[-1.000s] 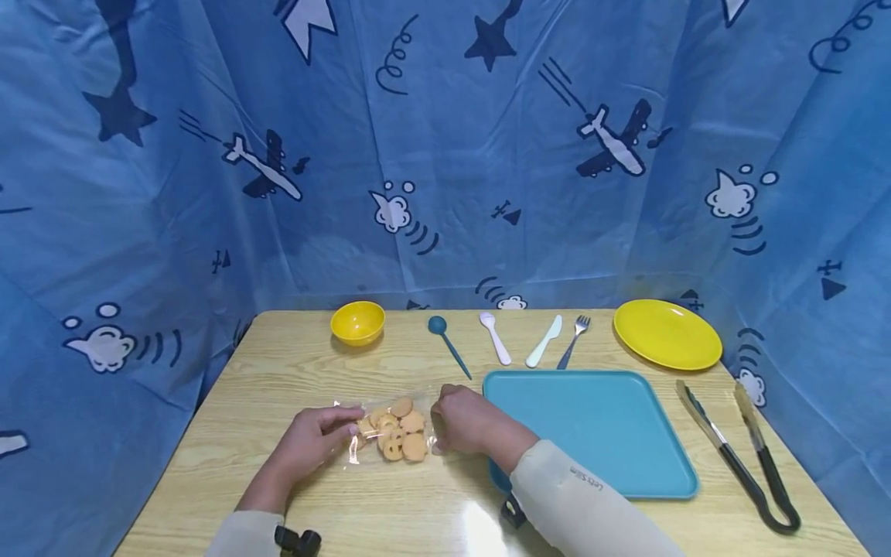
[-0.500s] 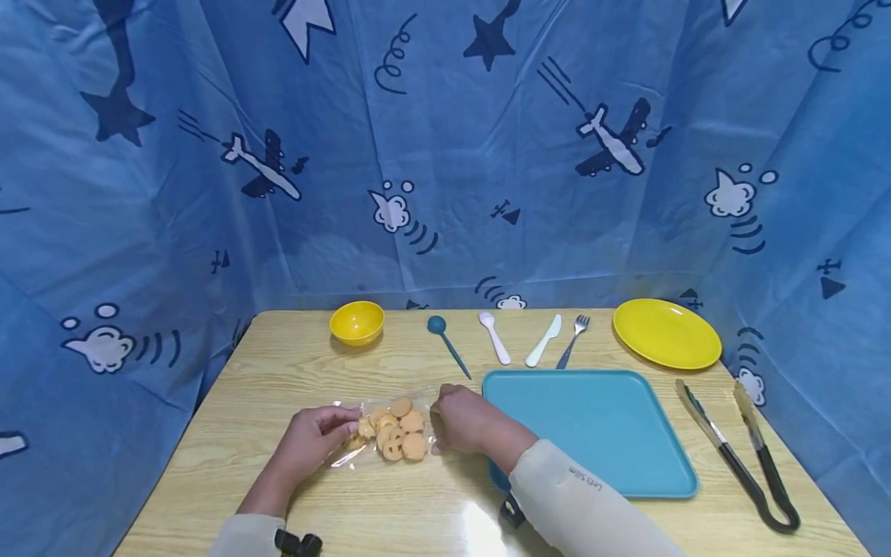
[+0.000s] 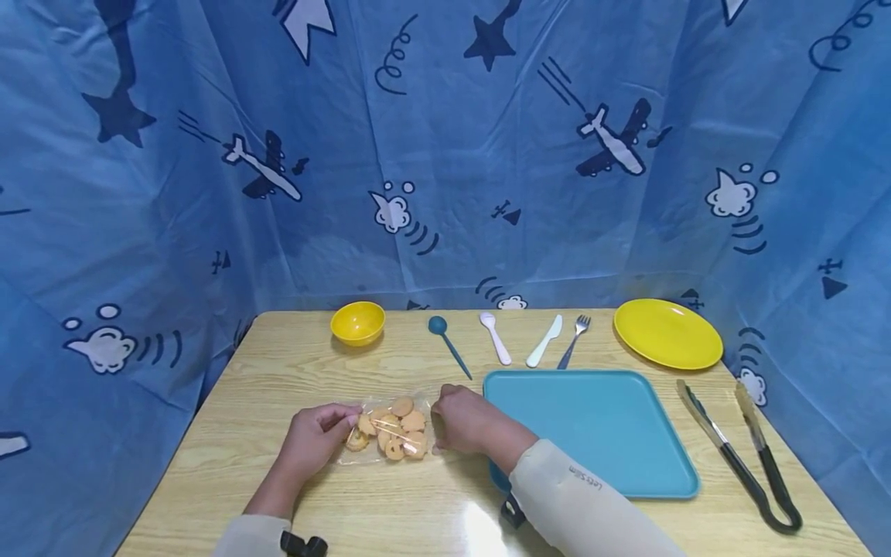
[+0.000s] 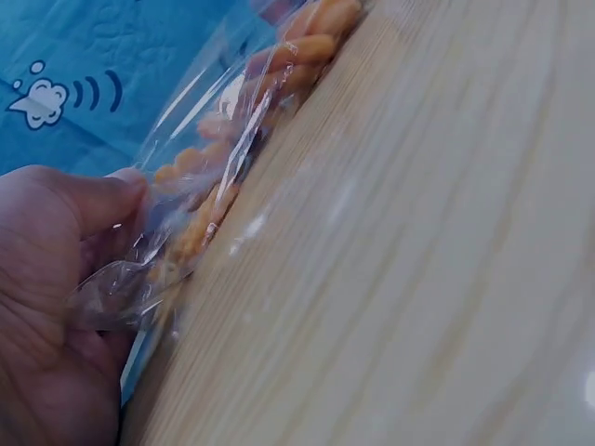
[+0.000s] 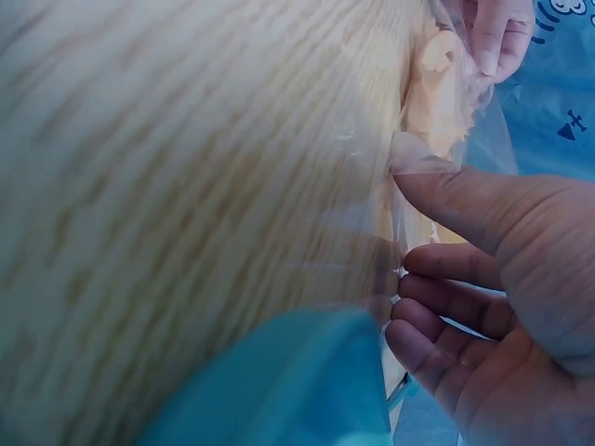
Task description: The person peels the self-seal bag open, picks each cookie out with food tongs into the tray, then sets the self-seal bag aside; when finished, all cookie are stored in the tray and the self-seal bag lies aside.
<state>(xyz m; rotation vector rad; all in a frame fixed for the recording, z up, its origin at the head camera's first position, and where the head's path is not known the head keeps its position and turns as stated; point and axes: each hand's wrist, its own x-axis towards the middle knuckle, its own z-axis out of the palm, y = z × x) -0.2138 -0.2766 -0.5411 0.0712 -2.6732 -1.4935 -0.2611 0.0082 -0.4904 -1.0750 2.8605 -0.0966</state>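
A clear plastic bag of cookies [image 3: 391, 428] lies on the wooden table between both hands. My left hand [image 3: 313, 439] pinches the bag's left end between thumb and fingers; in the left wrist view, crumpled film [image 4: 121, 293] pokes out below the thumb. At the opposite end, my right hand [image 3: 465, 422] holds the bag's right edge. The right wrist view has its thumb [image 5: 446, 195] pressed on the film, with the other fingers curled close beneath. Round and ring-shaped cookies show through the film.
Right of the bag is a teal tray [image 3: 592, 433], partly under the right forearm. Behind stand a yellow bowl [image 3: 358, 323], dark spoon [image 3: 438, 326], lilac spoon [image 3: 496, 340], pale knife [image 3: 545, 342] and fork [image 3: 575, 340]. A yellow plate [image 3: 668, 334] and tongs [image 3: 741, 464] lie right.
The cookies at the bag's left end have shifted, and one ring-shaped cookie now shows beside the left thumb. My left hand has moved slightly; the right hand stays in place.
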